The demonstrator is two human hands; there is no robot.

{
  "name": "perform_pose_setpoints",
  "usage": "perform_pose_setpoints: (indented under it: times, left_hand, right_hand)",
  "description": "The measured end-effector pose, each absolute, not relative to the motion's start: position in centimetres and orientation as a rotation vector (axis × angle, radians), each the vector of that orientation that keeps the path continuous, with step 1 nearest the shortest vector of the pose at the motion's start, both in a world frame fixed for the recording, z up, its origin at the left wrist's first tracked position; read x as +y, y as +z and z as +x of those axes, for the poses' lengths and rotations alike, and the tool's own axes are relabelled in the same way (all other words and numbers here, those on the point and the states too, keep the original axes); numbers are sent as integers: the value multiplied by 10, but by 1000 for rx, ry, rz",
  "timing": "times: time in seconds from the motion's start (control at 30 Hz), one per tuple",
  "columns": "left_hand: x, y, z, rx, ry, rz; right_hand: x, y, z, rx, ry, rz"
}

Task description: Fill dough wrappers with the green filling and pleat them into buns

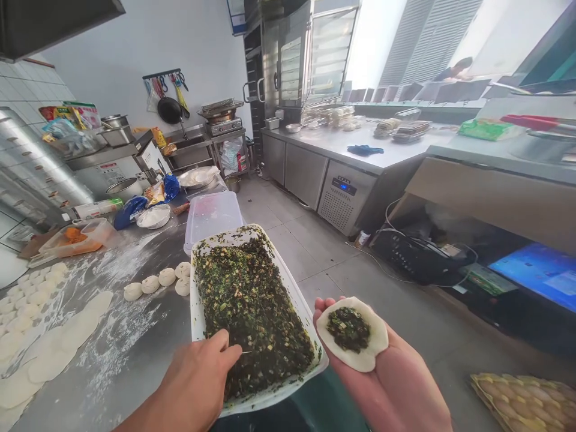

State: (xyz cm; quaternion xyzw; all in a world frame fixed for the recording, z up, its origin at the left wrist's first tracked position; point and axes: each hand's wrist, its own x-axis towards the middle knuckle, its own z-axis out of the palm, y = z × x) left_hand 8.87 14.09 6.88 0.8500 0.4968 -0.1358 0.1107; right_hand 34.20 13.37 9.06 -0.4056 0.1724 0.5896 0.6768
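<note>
My right hand [400, 378] is palm up, with a round dough wrapper [378, 342] lying across its palm and fingers. A mound of dark green chopped filling [348, 329] sits in the middle of the wrapper. Over the near part of a white plastic tub [297, 300], my left hand [198, 372] is closed, knuckles up. A thin pale sliver shows by its fingertips; what it grips is mostly hidden. Chopped greens with small pale cubes [243, 294] fill the tub. Left of the tub, several pleated buns [166, 277] stand on the floured worktop [148, 348].
Flat dough rounds [67, 336] and rows of small dough pieces [31, 300] lie at the left. A translucent lid [213, 219] is behind the tub. A bowl of flour [153, 216] stands farther back. A woven tray [524, 402] is low at the right. Steel counters line the room.
</note>
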Motion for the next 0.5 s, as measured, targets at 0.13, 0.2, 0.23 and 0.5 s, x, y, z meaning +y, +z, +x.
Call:
perform_pose_setpoints:
  times: [0.13, 0.2, 0.23, 0.5]
  left_hand:
    - [142, 64, 92, 1342, -465, 2589]
    - [143, 69, 95, 1305, -468, 2557]
    - [143, 72, 97, 1293, -455, 2531]
    - [146, 88, 92, 1259, -192, 2267]
  right_hand:
    - [129, 83, 343, 383, 1340, -940]
    - [127, 81, 343, 352, 1357, -929]
    - [126, 81, 344, 333, 1358, -924]
    - [124, 84, 346, 363, 1296, -929]
